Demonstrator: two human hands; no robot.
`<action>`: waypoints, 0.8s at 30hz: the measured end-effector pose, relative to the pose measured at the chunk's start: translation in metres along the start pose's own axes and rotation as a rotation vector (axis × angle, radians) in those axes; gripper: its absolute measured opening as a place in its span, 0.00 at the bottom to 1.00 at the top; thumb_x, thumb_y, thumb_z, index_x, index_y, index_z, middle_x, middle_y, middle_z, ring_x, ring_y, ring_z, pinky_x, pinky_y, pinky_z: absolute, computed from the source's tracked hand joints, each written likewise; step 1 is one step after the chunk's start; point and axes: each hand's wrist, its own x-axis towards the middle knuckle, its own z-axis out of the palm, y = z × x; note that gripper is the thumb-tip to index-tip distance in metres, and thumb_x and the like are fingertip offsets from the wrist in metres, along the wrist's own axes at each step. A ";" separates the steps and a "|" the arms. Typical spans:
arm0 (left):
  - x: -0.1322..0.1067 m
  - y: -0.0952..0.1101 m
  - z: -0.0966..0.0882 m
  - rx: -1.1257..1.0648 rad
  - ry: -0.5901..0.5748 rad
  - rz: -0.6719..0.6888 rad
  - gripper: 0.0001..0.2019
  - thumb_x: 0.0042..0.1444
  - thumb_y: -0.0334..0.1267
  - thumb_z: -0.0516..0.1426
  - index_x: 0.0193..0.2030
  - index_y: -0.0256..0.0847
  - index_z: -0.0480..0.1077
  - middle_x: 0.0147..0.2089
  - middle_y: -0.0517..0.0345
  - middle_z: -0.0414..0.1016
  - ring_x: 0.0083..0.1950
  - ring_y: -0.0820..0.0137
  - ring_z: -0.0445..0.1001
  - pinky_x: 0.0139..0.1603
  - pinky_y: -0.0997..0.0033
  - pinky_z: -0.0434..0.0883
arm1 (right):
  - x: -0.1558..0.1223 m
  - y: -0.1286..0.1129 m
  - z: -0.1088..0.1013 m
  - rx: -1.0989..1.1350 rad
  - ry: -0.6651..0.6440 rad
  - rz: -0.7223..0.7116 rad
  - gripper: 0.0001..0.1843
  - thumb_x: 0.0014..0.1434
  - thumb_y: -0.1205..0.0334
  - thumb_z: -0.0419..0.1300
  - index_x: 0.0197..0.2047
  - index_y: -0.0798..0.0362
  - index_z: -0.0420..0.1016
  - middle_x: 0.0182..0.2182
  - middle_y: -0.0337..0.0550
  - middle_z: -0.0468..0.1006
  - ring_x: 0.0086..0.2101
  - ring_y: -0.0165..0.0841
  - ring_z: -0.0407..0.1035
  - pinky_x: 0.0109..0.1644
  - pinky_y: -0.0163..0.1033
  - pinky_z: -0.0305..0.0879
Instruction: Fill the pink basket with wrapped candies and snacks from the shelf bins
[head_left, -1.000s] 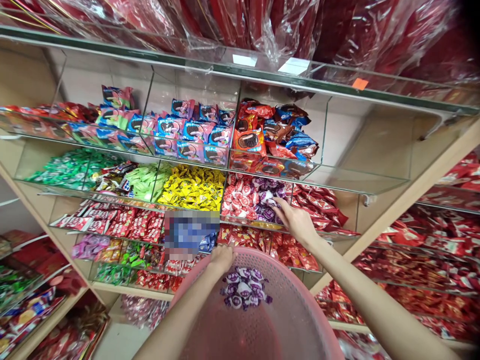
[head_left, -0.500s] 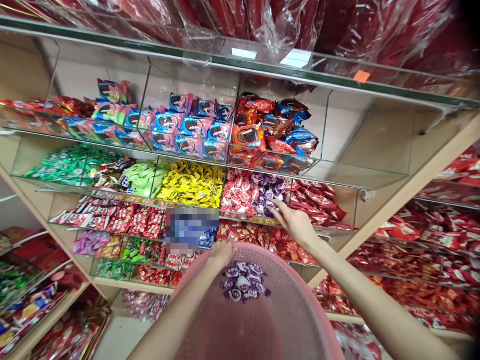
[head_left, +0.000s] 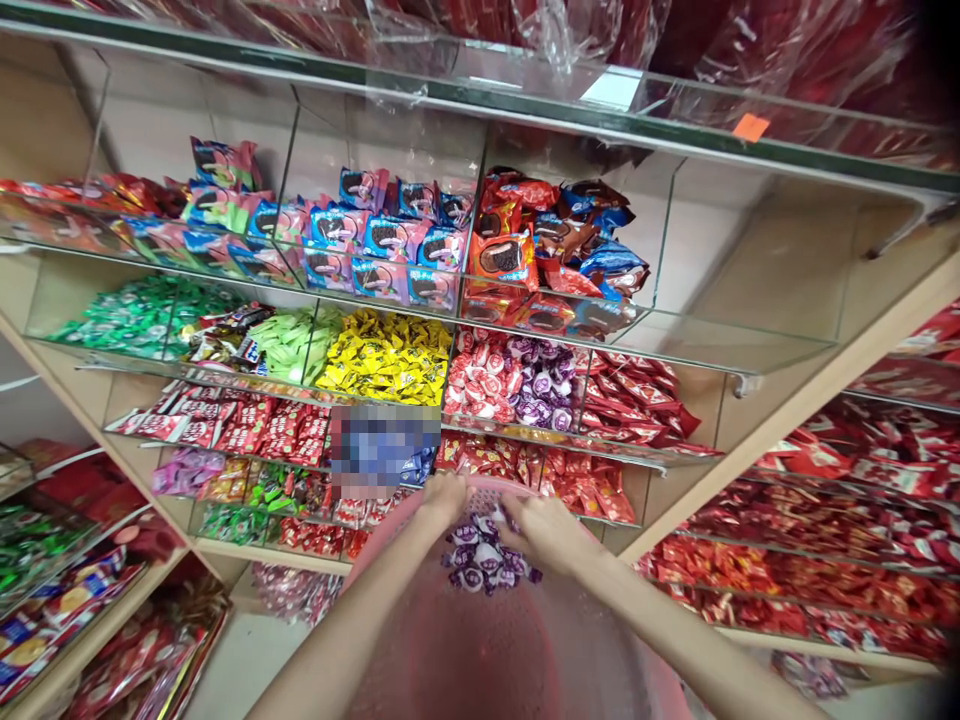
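Note:
My left hand [head_left: 445, 500] is closed over the far rim of a round pink plastic basket [head_left: 600, 625] with small holes in its wall. Inside, against the far side, lies a small pile of purple-and-white wrapped candies [head_left: 480, 562]. My right hand [head_left: 547, 528] reaches into the basket with its fingers bent down at the right edge of this pile. Its fingertips are slightly blurred, and what they hold, if anything, cannot be made out. Behind the basket, more purple wrapped candies [head_left: 544, 385] sit in a shelf compartment beside red-and-white wrapped candies [head_left: 484, 378].
Glass shelves [head_left: 405, 262] with dividers hold packaged cookies [head_left: 386, 237], yellow-wrapped candies [head_left: 386, 357] and green-wrapped candies [head_left: 127, 318]. Red packets [head_left: 634, 397] lie right of the purple candies. A wooden upright [head_left: 780, 420] separates another stocked rack on the right.
My right hand has moved down from the purple candy compartment into the basket, beside the pile. My left hand has stayed on the rim. The camera view has shifted slightly.

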 end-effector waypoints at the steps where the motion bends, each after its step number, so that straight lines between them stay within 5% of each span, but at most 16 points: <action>1: -0.001 0.000 -0.001 -0.002 -0.004 0.001 0.20 0.57 0.45 0.44 0.53 0.38 0.62 0.44 0.45 0.73 0.47 0.59 0.70 0.43 0.63 0.66 | 0.003 -0.004 0.010 -0.019 -0.067 -0.010 0.13 0.57 0.59 0.48 0.37 0.56 0.70 0.28 0.47 0.77 0.29 0.35 0.72 0.29 0.33 0.59; 6: -0.005 0.000 -0.005 -0.001 -0.008 -0.001 0.20 0.57 0.45 0.45 0.53 0.38 0.62 0.45 0.45 0.73 0.47 0.59 0.70 0.44 0.62 0.66 | 0.023 -0.019 0.040 -0.032 -0.247 -0.020 0.11 0.51 0.66 0.54 0.36 0.59 0.73 0.33 0.52 0.77 0.35 0.41 0.72 0.34 0.38 0.65; 12: -0.005 0.000 -0.005 -0.007 -0.022 -0.005 0.20 0.58 0.45 0.44 0.52 0.38 0.62 0.46 0.46 0.72 0.47 0.60 0.70 0.45 0.63 0.66 | 0.038 -0.031 0.057 0.001 -0.262 0.020 0.11 0.53 0.69 0.52 0.37 0.60 0.73 0.33 0.54 0.77 0.35 0.42 0.73 0.35 0.42 0.67; 16: -0.004 -0.002 -0.002 -0.016 0.001 0.004 0.20 0.58 0.45 0.43 0.52 0.38 0.62 0.46 0.46 0.72 0.49 0.60 0.69 0.46 0.64 0.65 | 0.034 -0.029 0.065 0.019 -0.249 0.035 0.14 0.55 0.63 0.53 0.42 0.61 0.71 0.32 0.54 0.77 0.35 0.43 0.73 0.35 0.42 0.67; 20: -0.003 -0.001 -0.003 -0.013 -0.002 0.007 0.20 0.57 0.45 0.44 0.52 0.38 0.63 0.45 0.45 0.73 0.48 0.59 0.70 0.45 0.63 0.66 | 0.026 -0.023 0.052 0.010 -0.200 0.027 0.16 0.57 0.56 0.52 0.42 0.58 0.70 0.32 0.52 0.77 0.35 0.41 0.73 0.34 0.38 0.65; 24: -0.003 0.000 -0.005 -0.006 -0.043 -0.013 0.19 0.57 0.44 0.44 0.52 0.39 0.62 0.46 0.44 0.72 0.48 0.60 0.69 0.44 0.63 0.66 | 0.019 -0.015 0.008 0.009 -0.029 0.009 0.16 0.61 0.53 0.45 0.39 0.54 0.69 0.30 0.46 0.77 0.31 0.36 0.72 0.30 0.34 0.60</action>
